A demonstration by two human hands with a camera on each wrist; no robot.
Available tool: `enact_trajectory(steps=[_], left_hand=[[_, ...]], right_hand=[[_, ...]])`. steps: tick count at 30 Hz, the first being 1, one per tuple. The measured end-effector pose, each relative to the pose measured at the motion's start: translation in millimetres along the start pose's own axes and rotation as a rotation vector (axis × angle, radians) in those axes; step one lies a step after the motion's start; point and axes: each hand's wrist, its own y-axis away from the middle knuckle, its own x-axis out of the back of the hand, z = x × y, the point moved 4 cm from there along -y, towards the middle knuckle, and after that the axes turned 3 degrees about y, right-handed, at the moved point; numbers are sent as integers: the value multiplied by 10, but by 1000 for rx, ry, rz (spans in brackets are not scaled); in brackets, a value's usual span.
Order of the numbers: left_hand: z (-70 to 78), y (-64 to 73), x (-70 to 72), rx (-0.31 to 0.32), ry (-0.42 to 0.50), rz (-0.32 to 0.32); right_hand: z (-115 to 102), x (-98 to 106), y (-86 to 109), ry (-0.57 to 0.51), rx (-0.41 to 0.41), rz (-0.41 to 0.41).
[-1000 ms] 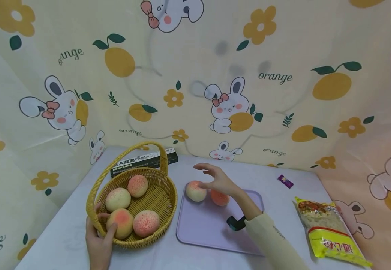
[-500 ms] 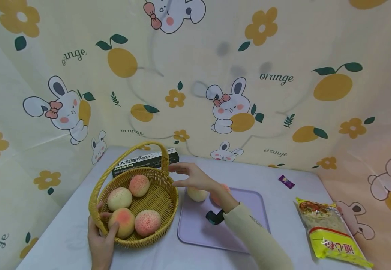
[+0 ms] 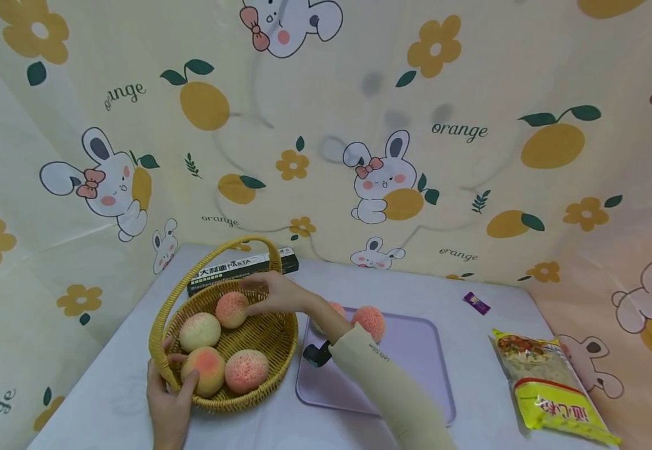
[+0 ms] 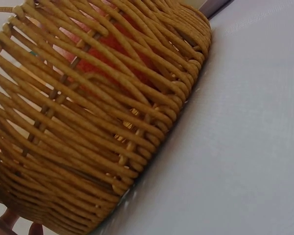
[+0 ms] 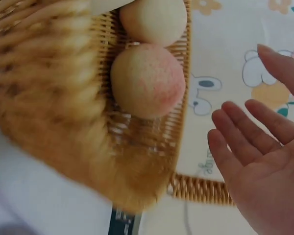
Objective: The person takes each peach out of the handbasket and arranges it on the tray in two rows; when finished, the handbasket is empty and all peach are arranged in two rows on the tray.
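Observation:
A yellow wicker basket [image 3: 289, 350] with a tall handle holds several peaches, among them a pink one [image 3: 232, 310] at the back and an orange-yellow one [image 3: 203, 372] at the front left. My left hand [image 3: 169, 406] grips the basket's left rim near the handle's foot; only its fingertips [image 4: 35, 229] show in the left wrist view, below the woven wall. Over the back right of the basket reaches my right hand [image 3: 277, 294], thumb beside the pink peach. The right wrist view has this hand [image 5: 264, 166] with fingers extended, holding nothing, apart from the peach [image 5: 148, 81] there.
A lilac tray [image 3: 410, 375] right of the basket bears two peaches, one pink [image 3: 369, 322], the other partly behind my right forearm. A pasta box [image 3: 289, 261] lies behind the basket. Farther right are a small purple packet [image 3: 476, 303] and a yellow food bag [image 3: 556, 387].
My right hand has moved left from above the tray to over the basket's back right. My left hand stays on the rim, and the peaches keep their places.

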Motion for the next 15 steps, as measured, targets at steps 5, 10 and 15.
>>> enact_trajectory(steps=[5, 10, 15], left_hand=[[8, 8, -7, -23, 13, 7], [-6, 17, -18, -44, 7, 6], [-13, -4, 7, -45, 12, 3]], right_hand=[[14, -100, -183, 69, -39, -6], [116, -137, -290, 70, -97, -5], [173, -118, -373, 59, -169, 0]])
